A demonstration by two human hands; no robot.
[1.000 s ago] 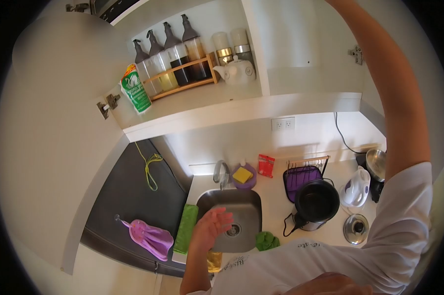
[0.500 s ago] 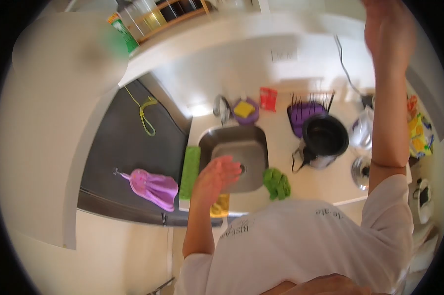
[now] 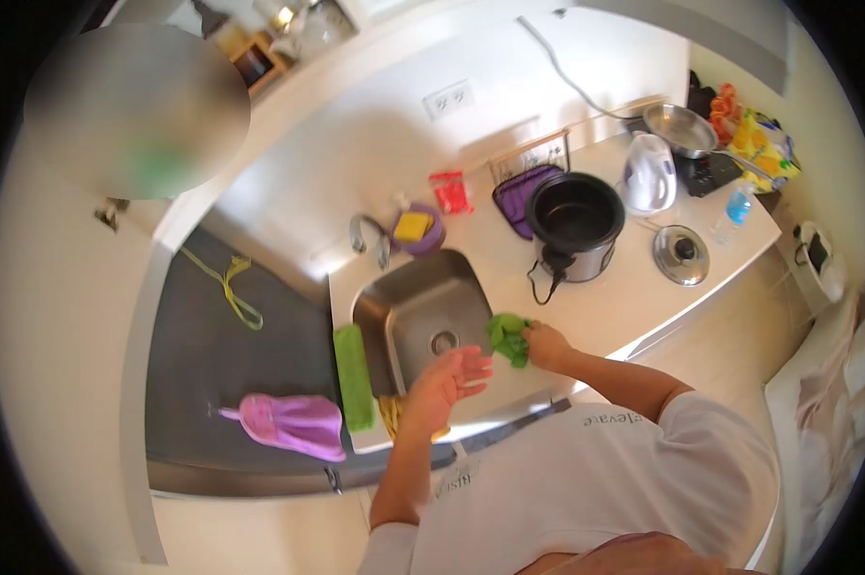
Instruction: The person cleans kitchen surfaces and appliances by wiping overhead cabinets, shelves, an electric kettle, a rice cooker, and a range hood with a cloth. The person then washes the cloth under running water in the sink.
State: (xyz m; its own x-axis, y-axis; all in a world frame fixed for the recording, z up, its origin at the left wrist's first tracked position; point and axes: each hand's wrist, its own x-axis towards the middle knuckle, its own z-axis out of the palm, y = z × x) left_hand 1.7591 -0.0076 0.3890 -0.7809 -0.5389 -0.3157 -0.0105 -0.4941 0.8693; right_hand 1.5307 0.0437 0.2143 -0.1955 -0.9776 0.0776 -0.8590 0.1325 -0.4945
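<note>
Cloth by the sink edge is in the right hand's grip; left hand hangs apart, unclenched.

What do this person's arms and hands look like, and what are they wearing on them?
The left hand and right hand are bare, with no gloves to be seen. The forearms are uncovered too, below the short, loose sleeves of a white T-shirt with dark lettering on it.
</note>
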